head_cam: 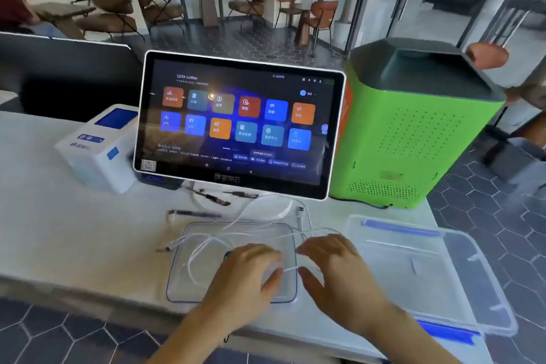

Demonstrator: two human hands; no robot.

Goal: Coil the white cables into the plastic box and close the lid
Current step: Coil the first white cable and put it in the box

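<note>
A clear plastic box (189,289) with a bluish rim sits on the white counter in front of me. White cables (206,241) loop loosely inside it and trail out over its far and left rims, one plug lying on the counter to the left. My left hand (251,272) reaches into the box over the loops. A strand of cable (291,268) runs between my thumbs, and my right hand (334,272) hovers at the box's right rim. Whether either hand pinches the cable is unclear. The clear lid (428,272) with blue clips lies to the right.
A touchscreen terminal (239,124) stands right behind the box on a white stand. A white receipt printer (97,151) sits at the left, a green machine (413,139) at the right. Pens (195,213) lie under the screen. The lid overhangs the counter's right edge.
</note>
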